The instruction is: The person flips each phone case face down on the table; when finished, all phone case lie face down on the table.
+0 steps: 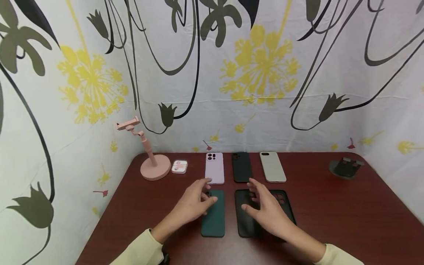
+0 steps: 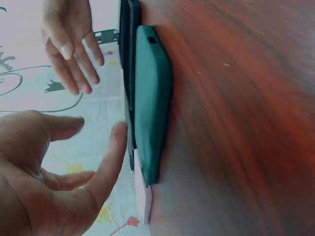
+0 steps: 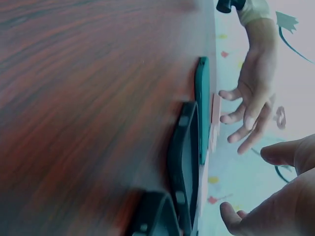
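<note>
My left hand [image 1: 193, 200] hovers over the upper part of a dark green phone case [image 1: 213, 222], fingers loosely bent and holding nothing. In the left wrist view a gap shows between its fingertips and the green case [image 2: 151, 108]. To the right, my right hand [image 1: 269, 211] hangs above two black phone cases lying side by side, the left one [image 1: 243, 224] and the right one [image 1: 289, 207], partly hiding both. Its thumb and fingers are spread with nothing between them. The right wrist view shows the raised rim of a black case [image 3: 179, 162] below that hand.
Behind lie a lilac phone case [image 1: 215, 169], a black one [image 1: 242, 168] and a pale grey one [image 1: 274, 169]. A pink phone stand [image 1: 155, 168] and a small white square item [image 1: 179, 166] are at back left. A dark folding stand [image 1: 345, 168] sits at back right, before the patterned cloth.
</note>
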`<action>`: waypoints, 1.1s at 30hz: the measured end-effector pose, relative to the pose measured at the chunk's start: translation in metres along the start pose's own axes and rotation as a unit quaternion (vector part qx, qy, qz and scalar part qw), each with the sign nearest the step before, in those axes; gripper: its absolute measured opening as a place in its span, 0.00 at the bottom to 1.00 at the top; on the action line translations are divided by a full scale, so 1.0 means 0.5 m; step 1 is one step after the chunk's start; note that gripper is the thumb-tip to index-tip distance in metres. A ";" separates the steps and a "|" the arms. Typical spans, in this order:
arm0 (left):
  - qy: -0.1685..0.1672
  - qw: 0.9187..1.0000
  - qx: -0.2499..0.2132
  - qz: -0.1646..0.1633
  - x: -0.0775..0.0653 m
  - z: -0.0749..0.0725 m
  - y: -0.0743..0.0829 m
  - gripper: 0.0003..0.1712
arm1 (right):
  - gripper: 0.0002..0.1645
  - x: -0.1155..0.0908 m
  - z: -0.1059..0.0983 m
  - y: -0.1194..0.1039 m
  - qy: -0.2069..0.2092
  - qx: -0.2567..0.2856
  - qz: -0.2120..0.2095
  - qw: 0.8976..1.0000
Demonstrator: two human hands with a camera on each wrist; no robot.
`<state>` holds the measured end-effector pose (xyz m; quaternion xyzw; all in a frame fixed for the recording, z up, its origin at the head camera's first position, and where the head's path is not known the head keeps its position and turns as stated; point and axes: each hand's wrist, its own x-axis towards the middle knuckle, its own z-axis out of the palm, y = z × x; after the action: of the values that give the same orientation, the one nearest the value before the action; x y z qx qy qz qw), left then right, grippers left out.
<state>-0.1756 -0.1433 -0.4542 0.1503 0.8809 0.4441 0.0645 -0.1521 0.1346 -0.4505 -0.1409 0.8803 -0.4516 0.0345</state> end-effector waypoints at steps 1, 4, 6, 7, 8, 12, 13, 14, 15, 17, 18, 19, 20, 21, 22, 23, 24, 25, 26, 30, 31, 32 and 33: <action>-0.008 1.000 -0.022 -0.002 0.002 0.001 0.002 0.38 | 0.51 -0.001 -0.006 0.003 0.000 0.003 0.004 1.000; -0.031 0.996 -0.077 -0.011 0.008 0.003 0.010 0.38 | 0.51 -0.003 -0.020 0.011 -0.002 0.011 0.014 1.000; -0.052 0.992 -0.112 -0.019 0.014 0.008 0.016 0.38 | 0.51 -0.005 -0.027 0.015 -0.006 0.014 0.023 1.000; -0.064 0.990 -0.127 -0.024 0.017 0.012 0.019 0.38 | 0.51 -0.004 -0.030 0.018 -0.011 0.017 0.031 0.999; -0.075 0.987 -0.140 -0.030 0.019 0.016 0.023 0.37 | 0.52 -0.004 -0.033 0.021 -0.016 0.020 0.041 0.999; -0.118 0.974 -0.189 -0.047 0.027 0.035 0.041 0.38 | 0.53 -0.002 -0.041 0.034 -0.042 0.057 0.090 0.993; -0.128 0.970 -0.200 -0.052 0.029 0.039 0.045 0.38 | 0.54 -0.002 -0.043 0.037 -0.049 0.071 0.103 0.991; -0.138 0.967 -0.207 -0.056 0.030 0.042 0.049 0.39 | 0.54 -0.003 -0.044 0.038 -0.056 0.085 0.115 0.988; -0.145 0.964 -0.216 -0.060 0.031 0.046 0.052 0.39 | 0.55 -0.004 -0.044 0.039 -0.063 0.098 0.126 0.985; -0.151 0.963 -0.214 -0.066 0.032 0.055 0.058 0.41 | 0.56 -0.005 -0.044 0.040 -0.076 0.116 0.147 0.979; -0.150 0.966 -0.202 -0.066 0.032 0.060 0.061 0.43 | 0.57 -0.005 -0.043 0.041 -0.083 0.119 0.154 0.977; -0.149 0.969 -0.188 -0.064 0.031 0.065 0.063 0.44 | 0.58 -0.004 -0.042 0.042 -0.086 0.120 0.162 0.976; -0.147 0.973 -0.169 -0.062 0.031 0.070 0.065 0.47 | 0.59 -0.004 -0.040 0.042 -0.091 0.117 0.168 0.975; -0.144 0.977 -0.148 -0.057 0.030 0.075 0.066 0.49 | 0.59 -0.003 -0.039 0.043 -0.093 0.110 0.173 0.974; -0.141 0.981 -0.122 -0.053 0.030 0.079 0.068 0.51 | 0.60 -0.002 -0.038 0.043 -0.096 0.102 0.177 0.974; -0.140 0.984 -0.098 -0.050 0.030 0.083 0.070 0.54 | 0.61 -0.002 -0.037 0.043 -0.097 0.093 0.180 0.974; -0.143 0.985 -0.084 -0.050 0.030 0.087 0.071 0.56 | 0.62 -0.001 -0.037 0.041 -0.097 0.085 0.184 0.974; -0.147 0.985 -0.072 -0.051 0.030 0.090 0.072 0.57 | 0.62 -0.001 -0.037 0.040 -0.098 0.079 0.187 0.974; -0.149 0.986 -0.059 -0.052 0.030 0.093 0.074 0.59 | 0.63 0.000 -0.037 0.039 -0.099 0.073 0.189 0.974; -0.158 0.985 -0.038 -0.062 0.033 0.100 0.079 0.63 | 0.64 -0.001 -0.037 0.032 -0.102 0.071 0.194 0.973; -0.158 0.985 -0.034 -0.065 0.033 0.101 0.079 0.63 | 0.63 -0.002 -0.037 0.032 -0.105 0.073 0.194 0.973; -0.158 0.985 -0.032 -0.067 0.034 0.101 0.080 0.63 | 0.63 -0.002 -0.037 0.031 -0.106 0.076 0.195 0.972; -0.158 0.985 -0.030 -0.069 0.035 0.102 0.081 0.63 | 0.63 -0.002 -0.036 0.030 -0.107 0.080 0.197 0.971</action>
<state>-0.1711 -0.0759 -0.4518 0.1550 0.8540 0.4357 0.2381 -0.1578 0.1575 -0.4519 -0.0090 0.8432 -0.4871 0.2274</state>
